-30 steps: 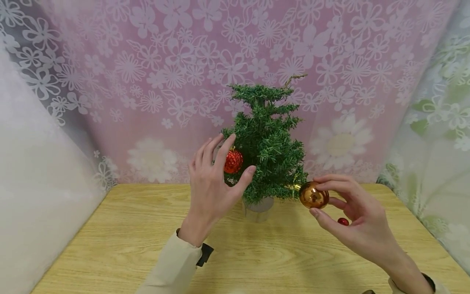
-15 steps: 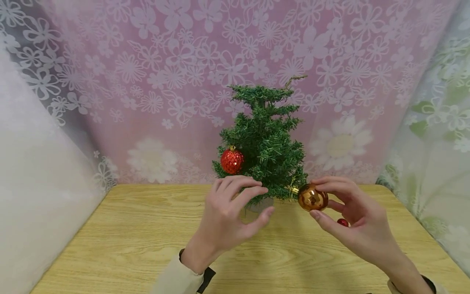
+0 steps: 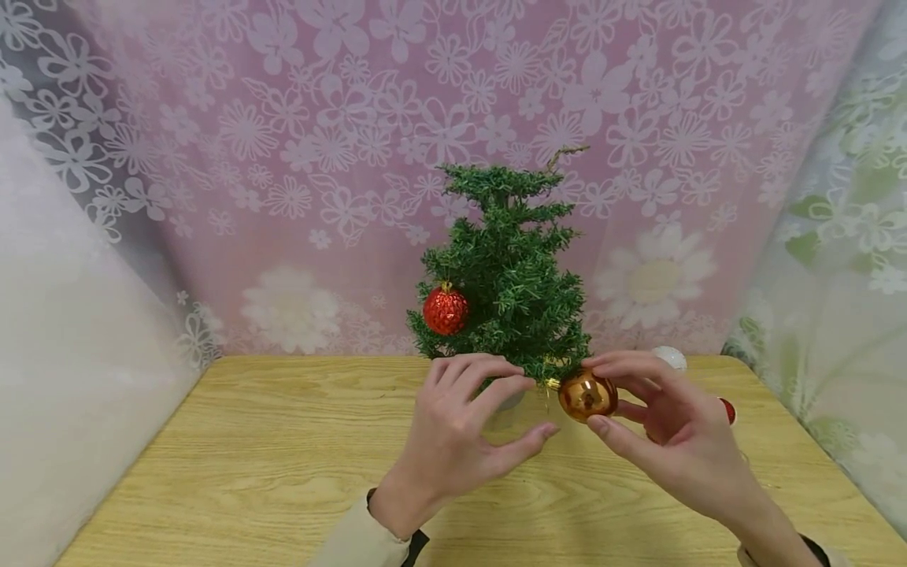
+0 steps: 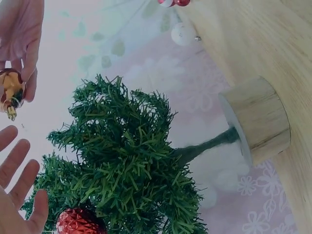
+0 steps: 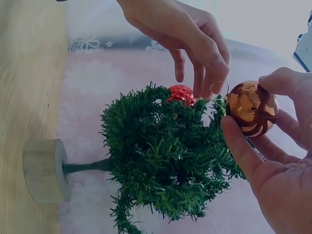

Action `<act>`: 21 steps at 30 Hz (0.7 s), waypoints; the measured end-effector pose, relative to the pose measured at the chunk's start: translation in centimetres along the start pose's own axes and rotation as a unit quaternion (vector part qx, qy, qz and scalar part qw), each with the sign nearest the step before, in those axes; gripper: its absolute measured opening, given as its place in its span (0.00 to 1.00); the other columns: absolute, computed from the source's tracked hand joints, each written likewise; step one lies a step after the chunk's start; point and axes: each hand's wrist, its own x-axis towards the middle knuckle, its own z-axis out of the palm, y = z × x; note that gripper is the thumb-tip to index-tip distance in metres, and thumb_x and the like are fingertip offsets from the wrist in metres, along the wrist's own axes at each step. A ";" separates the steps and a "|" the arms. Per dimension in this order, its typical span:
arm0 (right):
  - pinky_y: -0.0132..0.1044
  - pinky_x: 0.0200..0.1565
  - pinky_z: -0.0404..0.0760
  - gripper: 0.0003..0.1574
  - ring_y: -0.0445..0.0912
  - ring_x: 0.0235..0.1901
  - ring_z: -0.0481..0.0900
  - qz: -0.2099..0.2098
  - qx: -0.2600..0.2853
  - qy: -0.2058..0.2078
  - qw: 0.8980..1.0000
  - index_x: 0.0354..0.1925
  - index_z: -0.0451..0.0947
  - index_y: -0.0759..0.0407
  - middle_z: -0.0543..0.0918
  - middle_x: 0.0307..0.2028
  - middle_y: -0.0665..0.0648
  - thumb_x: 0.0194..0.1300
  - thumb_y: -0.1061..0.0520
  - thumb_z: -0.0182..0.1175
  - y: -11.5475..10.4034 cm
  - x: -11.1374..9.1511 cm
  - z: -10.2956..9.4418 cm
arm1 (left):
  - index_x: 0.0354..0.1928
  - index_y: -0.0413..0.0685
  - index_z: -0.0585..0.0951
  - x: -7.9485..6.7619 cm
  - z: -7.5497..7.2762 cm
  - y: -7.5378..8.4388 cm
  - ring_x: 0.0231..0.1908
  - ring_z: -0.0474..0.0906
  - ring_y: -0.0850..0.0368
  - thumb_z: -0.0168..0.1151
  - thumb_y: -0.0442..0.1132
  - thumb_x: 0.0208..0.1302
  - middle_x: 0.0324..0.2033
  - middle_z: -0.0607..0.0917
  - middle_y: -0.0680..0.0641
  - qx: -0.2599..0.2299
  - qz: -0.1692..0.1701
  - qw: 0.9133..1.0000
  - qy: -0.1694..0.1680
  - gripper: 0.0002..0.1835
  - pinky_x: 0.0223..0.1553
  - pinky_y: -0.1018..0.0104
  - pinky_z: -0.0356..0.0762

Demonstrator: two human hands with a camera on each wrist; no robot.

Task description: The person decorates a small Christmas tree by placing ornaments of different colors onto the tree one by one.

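A gold Christmas bauble (image 3: 588,395) is pinched between the thumb and fingers of my right hand (image 3: 676,433), in front of the tree's lower right branches. Its gold cap points left, and a thin hanging loop (image 5: 218,89) shows in the right wrist view. My left hand (image 3: 457,429) hovers with loosely bent, spread fingers just left of the cap, holding nothing. The small green Christmas tree (image 3: 510,276) stands upright behind both hands. On its left side hangs a textured red bauble (image 3: 446,310). The left wrist view shows the gold bauble apart from the left fingers.
The tree's round wooden base (image 4: 265,119) rests on the wood-grain table (image 3: 269,457). Behind my right hand lie a white bauble (image 3: 670,358) and a red one (image 3: 727,410), partly hidden. A pink flowered curtain (image 3: 340,157) hangs behind the table.
My left hand has moved from beside the red bauble down and right towards the gold bauble. My right hand has brought the gold bauble slightly left and down. The white bauble has come into view.
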 end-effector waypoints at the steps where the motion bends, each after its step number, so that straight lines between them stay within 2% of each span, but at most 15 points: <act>1: 0.34 0.55 0.85 0.33 0.45 0.61 0.82 0.016 -0.014 0.001 1.000 0.60 0.69 0.81 0.79 0.61 0.57 0.54 0.88 0.57 -0.1 0.0 0.1 | 0.44 0.56 0.87 0.0 0.1 0.0 0.48 0.83 0.57 0.78 0.57 0.53 0.43 0.87 0.55 0.002 0.000 1.000 0.001 0.21 0.48 0.61 0.77; 5: 0.34 0.54 0.85 0.31 0.43 0.61 0.82 0.050 -0.046 0.003 0.998 0.59 0.70 0.79 0.79 0.60 0.53 0.56 0.86 0.59 -0.4 -0.2 0.4 | 0.42 0.56 0.87 0.0 0.2 0.2 0.48 0.83 0.58 0.77 0.56 0.55 0.42 0.87 0.55 0.004 -0.003 1.000 0.001 0.18 0.48 0.61 0.76; 16: 0.35 0.54 0.85 0.27 0.43 0.60 0.81 0.062 -0.053 -0.004 0.997 0.60 0.70 0.77 0.78 0.61 0.55 0.63 0.80 0.60 -0.4 -0.4 0.5 | 0.39 0.56 0.89 -0.1 0.2 0.2 0.46 0.82 0.60 0.73 0.45 0.61 0.42 0.89 0.55 -0.010 -0.008 1.000 -0.010 0.06 0.46 0.64 0.76; 21: 0.34 0.55 0.85 0.28 0.43 0.63 0.80 0.056 -0.049 -0.004 0.997 0.62 0.69 0.76 0.78 0.62 0.56 0.64 0.82 0.55 -0.3 -0.5 0.4 | 0.38 0.56 0.89 -0.3 0.1 0.0 0.45 0.83 0.59 0.71 0.41 0.63 0.41 0.89 0.55 -0.021 -0.005 1.000 -0.004 0.02 0.47 0.65 0.77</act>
